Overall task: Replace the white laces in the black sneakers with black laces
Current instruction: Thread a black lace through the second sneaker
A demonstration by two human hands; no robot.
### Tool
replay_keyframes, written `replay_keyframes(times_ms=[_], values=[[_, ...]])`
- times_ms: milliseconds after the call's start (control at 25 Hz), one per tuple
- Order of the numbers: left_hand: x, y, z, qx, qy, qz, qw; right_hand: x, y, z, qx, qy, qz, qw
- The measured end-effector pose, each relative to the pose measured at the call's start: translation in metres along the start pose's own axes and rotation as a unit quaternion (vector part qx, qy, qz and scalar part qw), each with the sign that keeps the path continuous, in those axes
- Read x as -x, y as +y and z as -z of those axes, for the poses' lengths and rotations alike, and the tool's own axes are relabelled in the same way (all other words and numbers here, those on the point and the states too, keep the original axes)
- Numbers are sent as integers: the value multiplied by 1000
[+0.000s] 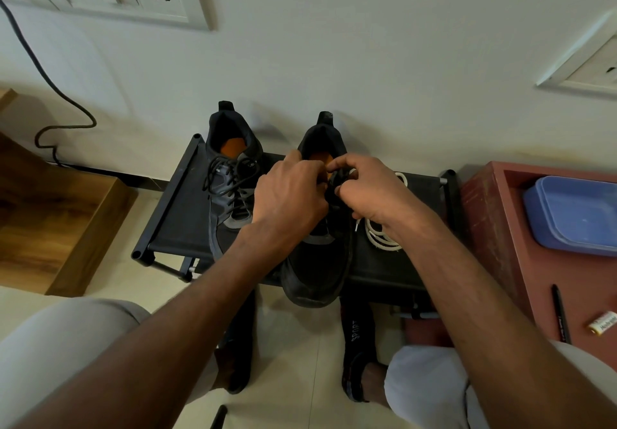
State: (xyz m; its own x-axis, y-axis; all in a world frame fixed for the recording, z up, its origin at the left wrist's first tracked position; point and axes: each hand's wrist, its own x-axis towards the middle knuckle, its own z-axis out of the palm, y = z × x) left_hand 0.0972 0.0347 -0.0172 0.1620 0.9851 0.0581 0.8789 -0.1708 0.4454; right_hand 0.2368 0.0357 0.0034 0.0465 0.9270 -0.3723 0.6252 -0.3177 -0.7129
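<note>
Black sneakers: 2, left sneaker (230,181) at 11 o'clock of the rack, right sneaker (317,261) at centre
Black rack (173,215): 1
Coil of white laces (380,235): 1, at 3 o'clock of the right sneaker
Hands: 2, left hand (287,195), right hand (370,188)
Black socks on feet: 2
Blue tub (574,215): 1
Pen (561,312): 1
Battery (602,325): 1
Wall socket plates: 2
Black cable (50,85): 1

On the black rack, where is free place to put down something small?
Bare fabric on the rack left of the left sneaker. Crowded on the right: both hands work the right sneaker, with white laces beside it.
</note>
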Motion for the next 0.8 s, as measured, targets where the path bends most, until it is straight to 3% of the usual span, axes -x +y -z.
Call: replay_keyframes(times_ms=[320, 560, 680, 800], values=[[-8, -11, -7, 151, -26, 51, 987, 0, 1, 0, -9, 1, 1, 1000], [-13, -1, -9, 92, -8, 41, 995, 3, -1, -3, 6, 6, 2, 1000], [-11, 4, -3, 8, -17, 59, 998, 2, 0, -2, -11, 14, -4, 1000], [-11, 0, 0, 28, -12, 52, 998, 1, 1, -2, -7, 16, -4, 1000]])
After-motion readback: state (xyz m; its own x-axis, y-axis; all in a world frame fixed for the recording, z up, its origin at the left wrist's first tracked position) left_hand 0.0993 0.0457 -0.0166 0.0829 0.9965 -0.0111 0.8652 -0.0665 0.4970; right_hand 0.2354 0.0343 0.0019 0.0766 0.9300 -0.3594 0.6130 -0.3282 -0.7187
